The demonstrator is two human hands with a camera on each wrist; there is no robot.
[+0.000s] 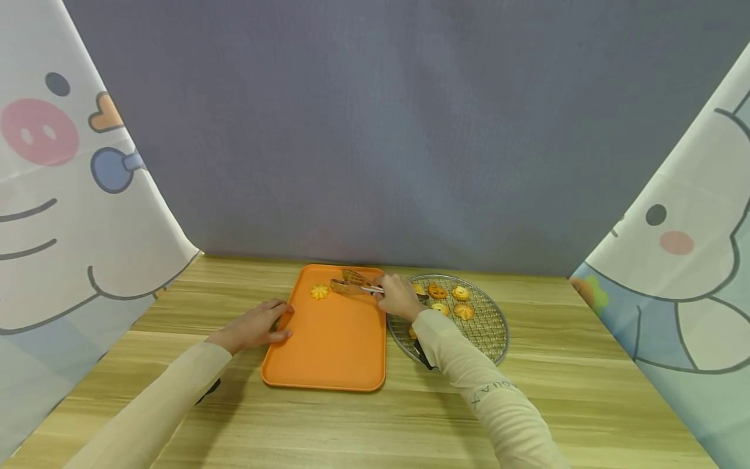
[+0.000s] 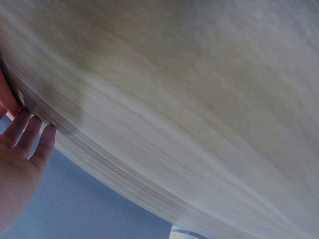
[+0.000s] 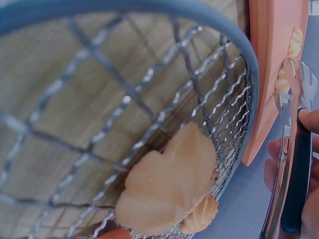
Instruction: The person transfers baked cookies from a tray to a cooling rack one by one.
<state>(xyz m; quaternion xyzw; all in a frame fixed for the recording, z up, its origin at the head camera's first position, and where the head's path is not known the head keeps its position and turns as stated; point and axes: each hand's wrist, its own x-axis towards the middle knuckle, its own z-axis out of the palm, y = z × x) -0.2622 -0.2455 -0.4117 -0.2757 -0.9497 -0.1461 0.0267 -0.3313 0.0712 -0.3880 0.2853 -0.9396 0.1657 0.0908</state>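
Note:
My left hand (image 1: 252,326) rests on the left rim of an orange tray (image 1: 325,352), thumb and fingertips touching the edge. In the left wrist view, several of its fingers (image 2: 31,134) extend fairly straight beside that rim. My right hand (image 1: 401,298) grips metal tongs (image 3: 296,174) with dark handle grips. Their clear, fork-like tips stand apart over the tray's far part. One yellow flower-shaped cookie (image 1: 319,292) lies on the tray left of the tips. A second cookie (image 3: 282,82) shows by the tips; I cannot tell whether they pinch it.
Right of the tray sits a round wire rack (image 1: 489,329) with several cookies, among them a pretzel-shaped one (image 1: 436,291); my right forearm hides part of it. Both stand on a wooden table (image 1: 281,423). A grey cloth (image 1: 375,163) hangs behind, with printed cloths at both sides.

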